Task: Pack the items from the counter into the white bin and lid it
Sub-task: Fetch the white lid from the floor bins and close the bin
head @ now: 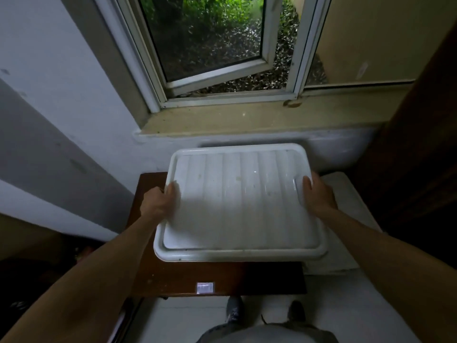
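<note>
Lidding looks under way: the left hand (160, 201) and right hand (317, 194) clasp opposite edges of the ribbed white plastic lid (239, 204), held between both thumbs. Next, seating it squarely; the bin is hidden.

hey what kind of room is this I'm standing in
Probably a home's utility or storage corner: an open window onto greenery, a small wooden table below it, and both hands holding a white lid.

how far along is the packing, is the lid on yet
Apparently done: no loose items show on the brown table. In hand: the left hand and right hand grip the white lid by its sides. The bin beneath is hidden, so whether the lid is seated is unclear. Left: pressing it down, letting go.
</note>
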The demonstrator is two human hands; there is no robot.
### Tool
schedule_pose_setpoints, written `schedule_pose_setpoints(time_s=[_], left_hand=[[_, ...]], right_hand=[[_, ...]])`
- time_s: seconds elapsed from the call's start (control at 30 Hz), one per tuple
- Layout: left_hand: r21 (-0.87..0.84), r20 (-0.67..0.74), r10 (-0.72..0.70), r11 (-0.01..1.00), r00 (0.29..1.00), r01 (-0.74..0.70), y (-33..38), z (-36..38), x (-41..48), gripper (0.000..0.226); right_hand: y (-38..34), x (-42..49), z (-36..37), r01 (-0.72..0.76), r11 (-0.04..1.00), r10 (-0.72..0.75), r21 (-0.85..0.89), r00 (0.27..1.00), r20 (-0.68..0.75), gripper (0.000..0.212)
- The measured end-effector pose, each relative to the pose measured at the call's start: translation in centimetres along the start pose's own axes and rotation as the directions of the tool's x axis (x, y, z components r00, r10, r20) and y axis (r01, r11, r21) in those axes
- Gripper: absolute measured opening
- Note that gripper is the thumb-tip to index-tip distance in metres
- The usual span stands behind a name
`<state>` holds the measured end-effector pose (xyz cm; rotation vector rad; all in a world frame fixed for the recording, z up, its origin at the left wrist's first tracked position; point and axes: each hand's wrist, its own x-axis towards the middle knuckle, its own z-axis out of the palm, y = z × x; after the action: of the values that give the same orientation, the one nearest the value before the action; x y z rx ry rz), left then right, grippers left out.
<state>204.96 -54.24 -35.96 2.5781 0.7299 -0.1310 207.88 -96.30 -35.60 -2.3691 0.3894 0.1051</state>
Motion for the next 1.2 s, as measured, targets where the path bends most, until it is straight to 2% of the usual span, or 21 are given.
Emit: schedule_pose_setpoints(time_s=[0.2, 0.4, 0.6, 1.03, 1.2], left_hand=[[0.02, 0.087, -0.04, 0.999, 0.995, 0.038, -1.7, 1.1, 3.1, 0.075], [0.046, 0.134, -0.049, 0.998, 0.99, 0.044, -2.1, 1.3, 5.4, 0.073], [0.055, 0.172, -0.049, 0.998, 0.984, 0.04, -2.6, 1.4, 6.5, 0.072], [0.108, 0.246, -0.051, 0.994, 0.968, 0.025, -1.6, 1.5, 6.1, 0.071], [0.105, 0.274, -0.059, 0.994, 0.96, 0.032, -1.7, 1.4, 5.8, 0.072]], right_hand=[[-1.2, 0.7, 2.2, -0.024, 1.0, 0.024, -0.002, 0.999, 0.037, 0.042], [-1.4, 2.3, 3.5, -0.049, 0.999, 0.051, -0.021, 0.996, 0.078, 0.043], [-1.1, 2.7, 4.9, -0.08, 0.996, 0.076, 0.035, 0.99, 0.12, 0.046], [-1.7, 2.6, 6.0, -0.123, 0.991, 0.116, 0.056, 0.987, 0.112, 0.044], [-1.4, 2.8, 6.4, -0.114, 0.985, 0.125, -0.126, 0.989, 0.083, 0.044]])
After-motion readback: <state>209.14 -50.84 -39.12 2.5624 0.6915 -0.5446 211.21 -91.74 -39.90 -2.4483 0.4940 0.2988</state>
